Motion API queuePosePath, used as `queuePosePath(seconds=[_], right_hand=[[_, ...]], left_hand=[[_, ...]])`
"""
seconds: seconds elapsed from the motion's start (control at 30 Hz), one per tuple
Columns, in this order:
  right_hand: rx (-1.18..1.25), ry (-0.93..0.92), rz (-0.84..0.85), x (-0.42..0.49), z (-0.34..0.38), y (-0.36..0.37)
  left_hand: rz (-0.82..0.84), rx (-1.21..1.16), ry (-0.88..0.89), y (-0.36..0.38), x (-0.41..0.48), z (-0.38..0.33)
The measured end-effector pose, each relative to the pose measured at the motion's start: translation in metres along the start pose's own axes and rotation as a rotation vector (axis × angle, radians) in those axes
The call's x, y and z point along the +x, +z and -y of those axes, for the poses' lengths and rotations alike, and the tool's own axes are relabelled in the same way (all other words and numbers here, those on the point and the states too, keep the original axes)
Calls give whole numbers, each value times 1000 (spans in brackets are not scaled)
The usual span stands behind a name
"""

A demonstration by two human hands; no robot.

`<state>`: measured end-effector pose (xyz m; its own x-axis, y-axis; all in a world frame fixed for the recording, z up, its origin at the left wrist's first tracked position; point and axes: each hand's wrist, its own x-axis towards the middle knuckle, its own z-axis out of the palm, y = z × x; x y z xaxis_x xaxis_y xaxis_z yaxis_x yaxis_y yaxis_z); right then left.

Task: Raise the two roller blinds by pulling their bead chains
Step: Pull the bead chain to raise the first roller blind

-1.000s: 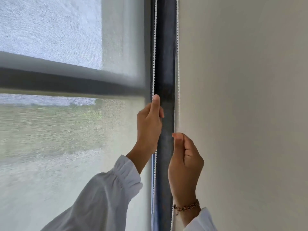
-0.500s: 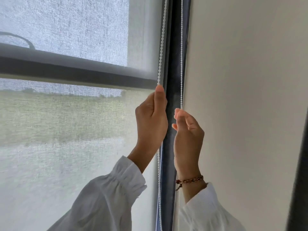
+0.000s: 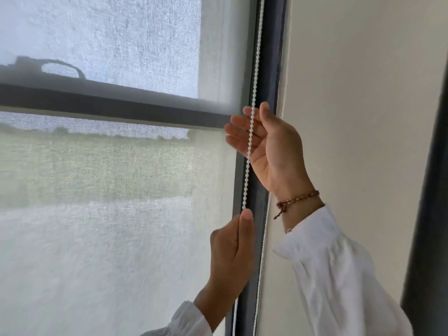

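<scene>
One blind is still fully down. The left hand pinches the bead chain; at 12 o'clock, the right hand is spread open behind it.

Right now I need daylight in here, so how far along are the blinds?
Done: nothing obvious; the sheer blind covers all the glass in view. In hand: left hand grips the bead chain, open right hand reaching higher. Left: raising both; the second blind isn't identifiable.
</scene>
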<state>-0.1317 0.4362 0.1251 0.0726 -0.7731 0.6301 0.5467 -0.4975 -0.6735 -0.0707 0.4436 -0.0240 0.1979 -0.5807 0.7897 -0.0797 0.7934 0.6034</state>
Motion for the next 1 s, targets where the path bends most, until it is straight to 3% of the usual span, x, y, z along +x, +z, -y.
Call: queuePosePath(seconds=[0.1,0.23,0.43,0.53,0.73,0.87,1.0], right_hand=[[-40,14,-66,-6,3,10],[-108,-187,-201,-21,-4,23],[-120,-373,-206,-42,5,22],[-178,-402,-228,-61,-3,12],[-560,-533,-265,-127,-73,-17],[-769,-626,-261,-163,-120,-25],[-821,-691,-250,-167,-122,-11]], left_hand=[[1,88,12,-7,-10,7],[14,77,32,-9,-14,0],[176,-146,-221,-23,-10,-11],[154,-140,-275,-28,2,-25],[244,-297,-188,-27,63,-100],[342,-440,-252,-26,93,-144],[127,-445,-248,-23,100,-156]])
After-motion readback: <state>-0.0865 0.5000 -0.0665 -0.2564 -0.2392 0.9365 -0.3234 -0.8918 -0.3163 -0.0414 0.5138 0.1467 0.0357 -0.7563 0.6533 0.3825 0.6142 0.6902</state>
